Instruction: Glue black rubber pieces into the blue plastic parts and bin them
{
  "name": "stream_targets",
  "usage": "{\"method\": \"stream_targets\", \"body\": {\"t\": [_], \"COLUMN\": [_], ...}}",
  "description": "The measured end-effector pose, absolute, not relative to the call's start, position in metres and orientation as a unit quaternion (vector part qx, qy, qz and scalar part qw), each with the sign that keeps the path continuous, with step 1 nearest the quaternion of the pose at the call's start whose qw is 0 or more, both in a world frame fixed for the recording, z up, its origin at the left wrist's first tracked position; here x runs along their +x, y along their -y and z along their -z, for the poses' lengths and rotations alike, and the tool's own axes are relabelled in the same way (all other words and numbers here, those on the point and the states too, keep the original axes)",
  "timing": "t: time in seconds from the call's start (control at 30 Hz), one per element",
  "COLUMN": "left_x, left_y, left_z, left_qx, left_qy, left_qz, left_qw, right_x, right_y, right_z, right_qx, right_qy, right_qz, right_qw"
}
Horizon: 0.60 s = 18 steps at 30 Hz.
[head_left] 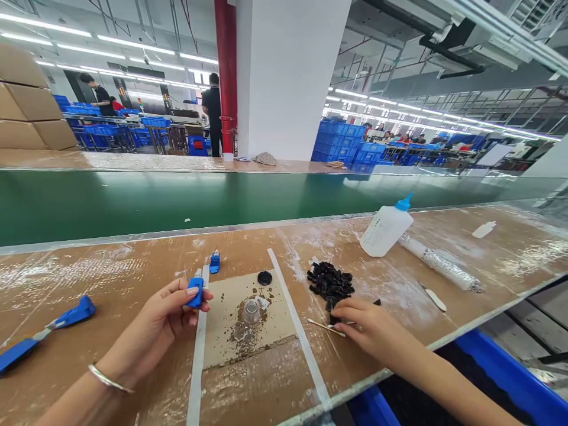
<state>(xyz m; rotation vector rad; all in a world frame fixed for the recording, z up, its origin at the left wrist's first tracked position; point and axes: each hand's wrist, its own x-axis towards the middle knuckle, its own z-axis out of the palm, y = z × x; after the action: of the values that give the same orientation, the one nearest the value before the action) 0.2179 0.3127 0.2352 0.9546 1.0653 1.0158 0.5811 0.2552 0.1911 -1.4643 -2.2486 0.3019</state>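
Note:
My left hand (pixel 171 307) pinches a small blue plastic part (pixel 196 292) with a pale tip pointing up, above the tape at the cardboard's left edge. Another blue part (pixel 215 262) lies just behind it. My right hand (pixel 364 322) reaches to the near edge of a pile of small black parts (pixel 331 280); its thumb and fingers close on one dark piece, mostly hidden. Cotton swabs (pixel 326 327) lie beside those fingertips. Between my hands, a clear little cup (pixel 251 311) stands on the wet-spotted cardboard (pixel 222 343), near a round black cap (pixel 265 277).
At left lies a blue-handled tool (pixel 75 312). A white bottle with a blue nozzle (pixel 386 229), a clear wrapped roll (pixel 439 262), a white-handled pick (pixel 435 299) and a small bottle (pixel 483 229) lie right. A green conveyor belt (pixel 177 201) runs behind; blue bins (pixel 497 367) stand below the edge.

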Motion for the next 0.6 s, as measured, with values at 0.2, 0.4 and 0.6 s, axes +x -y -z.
{"method": "stream_targets", "body": {"t": [0.2, 0.4, 0.6], "left_x": [0.221, 0.221, 0.220], "left_y": [-0.310, -0.311, -0.311], "left_z": [-0.229, -0.229, -0.226], "left_qx": [0.405, 0.410, 0.408], "left_qy": [-0.472, -0.473, -0.472], "left_qz": [-0.452, -0.452, -0.453], "left_qw": [0.640, 0.636, 0.636], "right_x": [0.576, 0.566, 0.557], "right_y": [-0.256, -0.259, -0.265], "right_z": [-0.178, -0.193, -0.189], "right_qx": [-0.548, -0.541, -0.547], "right_qy": [0.813, 0.818, 0.793], "right_qz": [-0.098, -0.122, -0.202], "right_qw": [0.170, 0.151, 0.177]}}
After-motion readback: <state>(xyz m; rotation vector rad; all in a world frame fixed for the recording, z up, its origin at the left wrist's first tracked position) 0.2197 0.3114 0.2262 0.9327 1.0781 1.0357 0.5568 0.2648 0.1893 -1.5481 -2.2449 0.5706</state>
